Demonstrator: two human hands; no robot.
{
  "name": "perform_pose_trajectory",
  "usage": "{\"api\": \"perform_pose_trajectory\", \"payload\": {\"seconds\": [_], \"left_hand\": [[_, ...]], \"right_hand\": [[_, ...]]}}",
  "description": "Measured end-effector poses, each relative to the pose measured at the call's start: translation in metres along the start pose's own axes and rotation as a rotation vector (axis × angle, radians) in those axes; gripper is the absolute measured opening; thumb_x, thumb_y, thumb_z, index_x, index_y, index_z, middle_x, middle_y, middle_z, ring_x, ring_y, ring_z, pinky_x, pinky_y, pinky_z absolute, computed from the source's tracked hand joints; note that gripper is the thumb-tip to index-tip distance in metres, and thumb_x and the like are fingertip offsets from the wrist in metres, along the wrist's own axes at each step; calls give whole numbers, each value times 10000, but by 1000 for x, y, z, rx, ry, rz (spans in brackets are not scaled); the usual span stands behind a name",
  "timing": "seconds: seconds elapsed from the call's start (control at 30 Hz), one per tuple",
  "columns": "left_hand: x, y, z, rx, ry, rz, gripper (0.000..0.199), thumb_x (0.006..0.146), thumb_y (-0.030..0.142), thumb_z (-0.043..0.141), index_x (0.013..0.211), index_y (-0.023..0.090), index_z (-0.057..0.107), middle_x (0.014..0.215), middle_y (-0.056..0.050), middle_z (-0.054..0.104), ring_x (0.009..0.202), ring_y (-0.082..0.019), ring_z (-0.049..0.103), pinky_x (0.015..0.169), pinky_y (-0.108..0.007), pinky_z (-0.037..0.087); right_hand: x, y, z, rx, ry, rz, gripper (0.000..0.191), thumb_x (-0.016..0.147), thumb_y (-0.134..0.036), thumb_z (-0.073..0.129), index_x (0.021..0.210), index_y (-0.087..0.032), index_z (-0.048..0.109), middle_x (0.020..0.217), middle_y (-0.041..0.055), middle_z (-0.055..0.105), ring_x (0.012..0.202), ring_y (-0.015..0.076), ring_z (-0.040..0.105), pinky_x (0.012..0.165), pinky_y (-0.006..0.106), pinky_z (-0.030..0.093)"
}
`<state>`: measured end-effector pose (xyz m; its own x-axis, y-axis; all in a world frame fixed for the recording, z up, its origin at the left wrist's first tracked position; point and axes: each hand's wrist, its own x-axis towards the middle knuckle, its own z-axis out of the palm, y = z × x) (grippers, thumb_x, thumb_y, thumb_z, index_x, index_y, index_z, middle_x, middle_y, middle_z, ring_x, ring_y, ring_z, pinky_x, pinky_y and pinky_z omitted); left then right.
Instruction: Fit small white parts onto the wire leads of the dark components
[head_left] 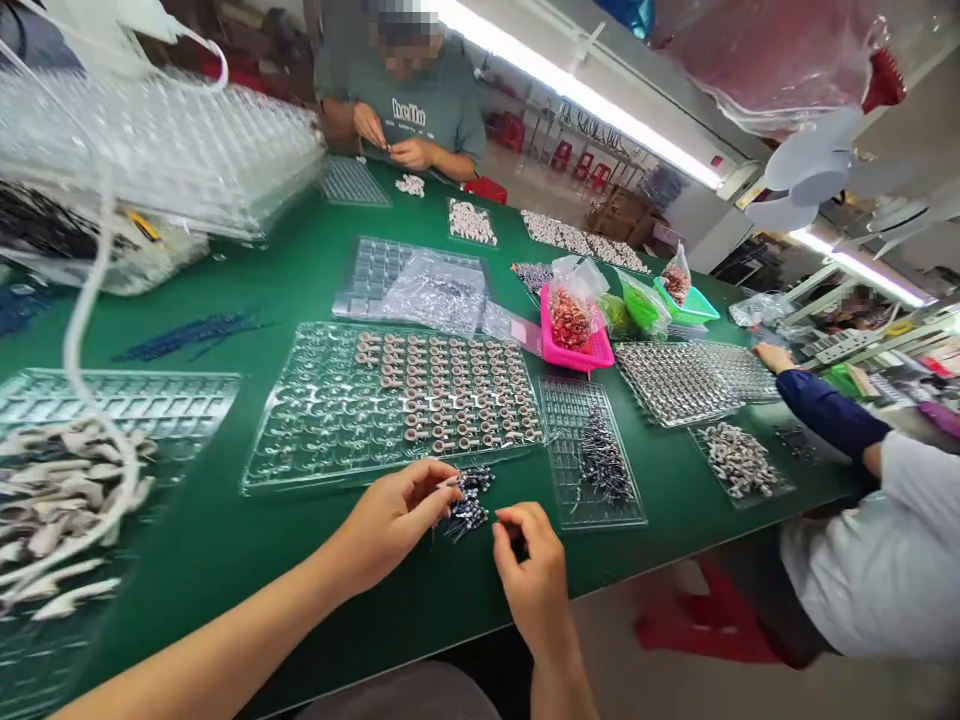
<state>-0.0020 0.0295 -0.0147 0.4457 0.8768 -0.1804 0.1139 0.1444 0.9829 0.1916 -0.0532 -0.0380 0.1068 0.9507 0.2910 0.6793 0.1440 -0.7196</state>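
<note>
My left hand [390, 520] is closed in a pinch at the left edge of a pile of small dark blue and silver parts [469, 505]; what sits between its fingertips is too small to name. Just right of the pile, my right hand [531, 560] hovers with thumb and forefinger curled near each other, and anything between them is too small to make out. Behind both hands lies a clear moulded tray [330, 400], its right part filled with rows of small brownish ring-ended pieces [465, 395].
A narrow tray [555, 480] of dark pin-like parts lies right, a pink basket [577, 355] behind it. At left are a tray [202, 390] with whitish pieces [67, 480] and a white cable [82, 300]. People sit opposite [405, 100] and at right [885, 540].
</note>
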Motion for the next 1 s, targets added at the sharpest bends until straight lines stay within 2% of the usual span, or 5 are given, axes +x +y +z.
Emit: {"api": "perform_pose_trajectory", "payload": {"seconds": [0.2, 0.37, 0.6, 0.77, 1.0], "left_hand": [[-3, 5, -3, -66, 93, -5, 236, 889, 410, 549, 982, 193, 566, 910, -56, 689, 782, -190, 623, 715, -312, 497], [-3, 7, -3, -68, 134, 23, 232, 911, 365, 512, 1066, 202, 568, 908, -44, 682, 781, -180, 606, 714, -308, 472], [-5, 6, -3, -73, 99, 10, 144, 907, 311, 470, 913, 193, 552, 790, -11, 612, 672, -150, 540, 624, -275, 434], [-4, 3, -3, -71, 32, -11, 133, 848, 198, 407, 879, 191, 536, 735, 9, 572, 594, -128, 466, 548, -249, 361], [-12, 17, -4, 220, -124, 86, 233, 876, 252, 393, 900, 181, 613, 746, -5, 559, 663, -162, 480, 632, -280, 384]], "right_hand": [[2, 0, 6, -140, -71, -57, 153, 912, -140, 527, 994, -227, 624, 932, 45, 620, 878, 185, 612, 758, 304, 506], [1, 1, 2, -185, -120, -96, 115, 915, -155, 534, 956, -225, 615, 944, 53, 593, 899, 199, 585, 774, 332, 491], [0, 1, -1, -167, -193, -93, 98, 912, -147, 522, 912, -211, 596, 932, 55, 588, 895, 200, 561, 790, 350, 469], [-1, 1, -15, -10, -269, -78, 97, 902, -148, 528, 861, -211, 589, 901, 40, 619, 887, 187, 583, 798, 338, 472], [-6, -8, -19, 205, -263, 30, 72, 880, -164, 564, 837, -209, 601, 788, 3, 643, 713, 133, 583, 657, 257, 464]]}}
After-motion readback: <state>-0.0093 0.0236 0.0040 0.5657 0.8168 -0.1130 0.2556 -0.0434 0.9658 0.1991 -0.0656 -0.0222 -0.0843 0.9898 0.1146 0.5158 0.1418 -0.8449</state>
